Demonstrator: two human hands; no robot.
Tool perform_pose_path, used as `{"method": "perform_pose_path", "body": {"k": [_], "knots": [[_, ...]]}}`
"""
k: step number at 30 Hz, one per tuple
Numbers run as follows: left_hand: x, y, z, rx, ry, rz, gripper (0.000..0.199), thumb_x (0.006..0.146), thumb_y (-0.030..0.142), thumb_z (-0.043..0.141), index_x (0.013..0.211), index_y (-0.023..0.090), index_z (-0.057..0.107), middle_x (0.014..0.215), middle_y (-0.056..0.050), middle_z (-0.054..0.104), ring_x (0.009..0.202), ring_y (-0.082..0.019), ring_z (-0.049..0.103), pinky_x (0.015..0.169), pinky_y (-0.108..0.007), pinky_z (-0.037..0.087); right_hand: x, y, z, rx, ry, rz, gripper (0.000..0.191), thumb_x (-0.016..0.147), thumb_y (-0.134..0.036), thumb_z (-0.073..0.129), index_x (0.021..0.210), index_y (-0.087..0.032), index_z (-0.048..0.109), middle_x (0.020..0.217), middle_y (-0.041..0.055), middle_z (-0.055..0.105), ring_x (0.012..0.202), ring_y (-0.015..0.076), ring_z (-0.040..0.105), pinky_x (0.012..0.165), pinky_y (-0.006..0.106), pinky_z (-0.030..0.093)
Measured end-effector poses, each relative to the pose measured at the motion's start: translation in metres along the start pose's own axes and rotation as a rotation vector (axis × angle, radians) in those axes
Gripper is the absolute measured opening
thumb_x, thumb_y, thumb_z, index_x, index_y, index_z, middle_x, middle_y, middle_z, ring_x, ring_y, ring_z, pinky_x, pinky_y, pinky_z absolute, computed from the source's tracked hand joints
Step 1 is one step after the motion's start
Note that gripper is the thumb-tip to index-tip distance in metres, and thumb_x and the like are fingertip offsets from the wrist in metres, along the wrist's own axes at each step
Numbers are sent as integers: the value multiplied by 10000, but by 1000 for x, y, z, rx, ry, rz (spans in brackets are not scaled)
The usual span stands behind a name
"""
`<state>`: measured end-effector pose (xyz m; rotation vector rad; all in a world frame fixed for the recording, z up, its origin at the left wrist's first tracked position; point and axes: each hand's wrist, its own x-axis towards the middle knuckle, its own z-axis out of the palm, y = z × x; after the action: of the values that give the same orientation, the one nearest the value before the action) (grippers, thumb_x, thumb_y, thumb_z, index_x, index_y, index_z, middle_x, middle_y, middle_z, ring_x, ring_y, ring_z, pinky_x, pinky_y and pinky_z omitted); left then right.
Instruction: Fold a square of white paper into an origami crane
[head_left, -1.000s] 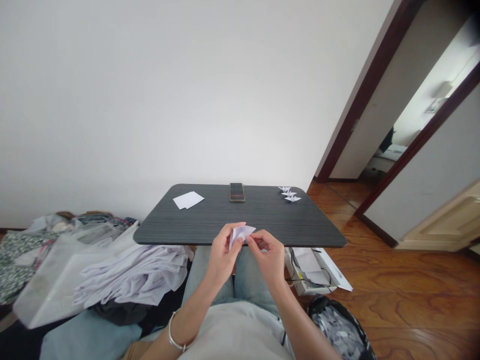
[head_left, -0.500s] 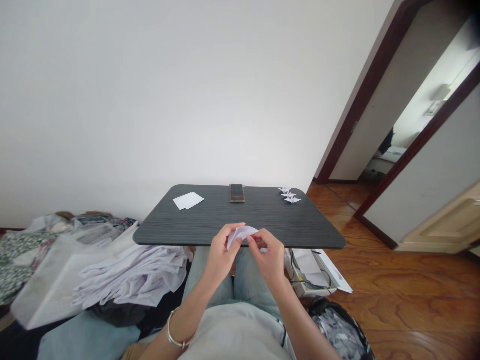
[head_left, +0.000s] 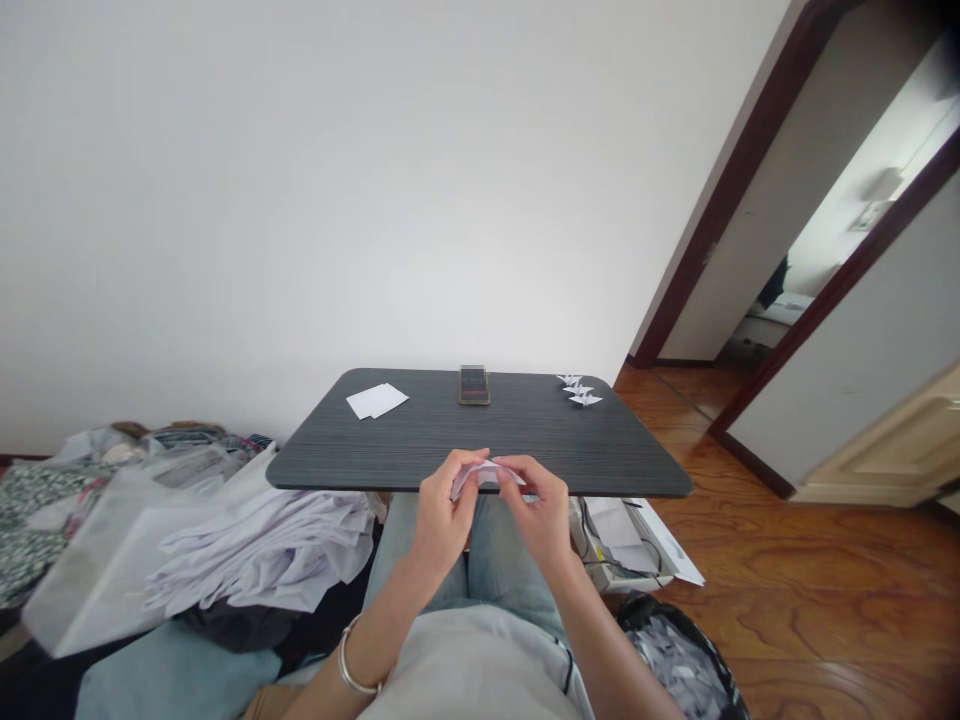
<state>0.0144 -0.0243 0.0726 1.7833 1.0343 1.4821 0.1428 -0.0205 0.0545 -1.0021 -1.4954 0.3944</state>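
Note:
My left hand (head_left: 448,515) and my right hand (head_left: 538,512) meet just above the near edge of a dark wood-grain table (head_left: 480,445), pinching a small folded piece of white paper (head_left: 486,474) between their fingertips. The fold is flattened and partly hidden by my fingers. At the far side of the table, out of reach of both hands, lie a small stack of white paper squares (head_left: 377,400), a smartphone (head_left: 475,385) and several small white origami cranes (head_left: 580,390).
A silver bangle (head_left: 354,672) circles my left wrist. Below the table's left side lie a heap of white fabric and plastic bags (head_left: 255,550). A box with cables (head_left: 615,545) and a dark patterned bag (head_left: 675,655) sit on the wooden floor at right. A doorway opens at upper right.
The paper has been pressed flatter and lower between my fingers, and my hands have drawn closer together. The items on the table have not moved.

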Motion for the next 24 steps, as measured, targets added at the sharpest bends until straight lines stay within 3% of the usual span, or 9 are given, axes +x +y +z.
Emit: {"method": "perform_pose_path", "body": {"k": [8,14,17,20,24], "knots": [[-4,-6,-2,46,88,91,189,821,153,482,883,201,655,980,-59,686,898,-189,626,807,-299,469,-4,-4,-3,71,8,-76,143,827,-188,501,841,-198,643,686,10,644,526,125,569,515,237,464],[-3,-6,-5,-7,80,324,219,789,92,531,885,220,680,1006,-53,678,894,-172,632,780,-295,495,-6,-2,-6,119,24,-221,166,837,-161,494,906,-222,632,591,-20,589,489,115,532,489,228,419],[-2,-5,-7,-37,55,392,196,765,102,581,881,219,689,1019,-62,669,896,-175,630,774,-296,500,-7,3,-7,154,14,-259,153,845,-241,504,919,-221,636,569,-16,575,475,122,520,476,234,412],[-2,-4,-8,-40,21,392,162,764,164,603,890,210,692,1027,-77,661,901,-188,626,777,-307,502,-9,3,-7,167,20,-216,208,839,-349,507,931,-212,634,601,1,598,495,137,537,492,250,428],[-4,-3,-8,17,14,380,179,792,141,559,892,209,690,1013,-74,667,889,-180,627,769,-302,500,-8,-4,-8,153,34,-93,181,837,-320,512,920,-212,631,697,15,643,547,142,575,503,238,446]]}}
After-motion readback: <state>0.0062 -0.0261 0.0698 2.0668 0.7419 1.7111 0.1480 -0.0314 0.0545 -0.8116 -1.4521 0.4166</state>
